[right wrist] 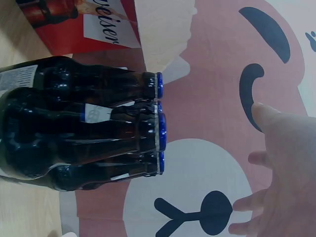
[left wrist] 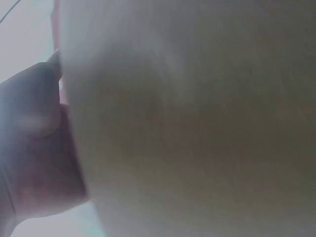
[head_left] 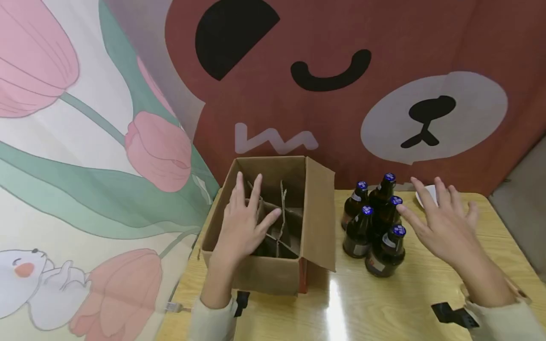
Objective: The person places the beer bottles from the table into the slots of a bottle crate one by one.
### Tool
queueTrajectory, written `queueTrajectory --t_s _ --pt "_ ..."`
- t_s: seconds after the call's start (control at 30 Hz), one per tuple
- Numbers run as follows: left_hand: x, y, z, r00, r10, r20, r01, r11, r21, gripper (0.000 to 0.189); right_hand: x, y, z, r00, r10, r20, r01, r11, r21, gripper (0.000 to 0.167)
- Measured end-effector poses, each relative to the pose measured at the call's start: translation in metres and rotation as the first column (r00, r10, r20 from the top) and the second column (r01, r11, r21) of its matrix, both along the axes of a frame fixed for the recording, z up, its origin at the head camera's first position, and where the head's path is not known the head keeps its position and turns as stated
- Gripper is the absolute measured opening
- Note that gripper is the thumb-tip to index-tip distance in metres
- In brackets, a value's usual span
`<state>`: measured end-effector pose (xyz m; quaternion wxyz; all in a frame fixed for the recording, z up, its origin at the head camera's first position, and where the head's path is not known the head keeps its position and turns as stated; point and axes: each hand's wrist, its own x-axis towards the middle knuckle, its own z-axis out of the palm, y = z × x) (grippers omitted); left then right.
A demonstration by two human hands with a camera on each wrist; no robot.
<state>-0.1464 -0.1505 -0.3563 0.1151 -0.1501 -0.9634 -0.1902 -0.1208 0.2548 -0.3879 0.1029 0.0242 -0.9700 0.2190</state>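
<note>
An opened cardboard box (head_left: 266, 277) stands on the table, with cardboard dividers (head_left: 283, 213) inside. My left hand (head_left: 243, 227) is above the box opening, fingers spread and holding nothing. To the box's right, several dark glass beer bottles (head_left: 381, 265) with blue caps stand upright in a cluster. Just right of them my right hand (head_left: 448, 229) hovers, its fingers spread; nothing is in it. The right wrist view shows the bottles (right wrist: 84, 133) apart from that hand (right wrist: 286, 163). In the left wrist view a blurred pale-brown surface hides most of the scene.
One box flap (head_left: 320, 215) hangs outward toward the bottles. Behind the right hand lies a white dish-like object (head_left: 426, 195), partly hidden. A fork (head_left: 174, 307) pokes out at the table's left edge. Printed cloth (head_left: 341, 123) rises behind the wooden table (head_left: 362, 308).
</note>
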Motion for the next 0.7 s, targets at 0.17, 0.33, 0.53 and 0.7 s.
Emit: queueTrajectory --t_s 0.17,0.33,0.53,0.7 --pt "0.015 -0.039 -0.014 0.928 0.116 -0.355 -0.033 0.972 0.231 0.055 0.004 0.0 -0.003 0.999 0.022 -0.043 -0.021 1.0 0.02 0.068" --pt "0.027 -0.075 -0.046 0.883 0.309 -0.353 -0.079 0.839 0.538 0.046 0.004 0.0 -0.008 0.997 0.053 -0.048 -0.05 0.997 0.051 0.063" --pt "0.025 -0.085 -0.073 0.959 0.28 -0.046 -0.167 0.69 0.704 0.05 0.001 0.0 -0.014 0.994 0.105 -0.034 -0.103 0.993 0.057 0.06" --pt "0.025 -0.085 -0.081 0.979 0.204 -0.018 -0.106 0.581 0.807 0.056 -0.001 0.0 -0.018 0.99 0.138 -0.007 -0.138 0.989 0.044 0.061"
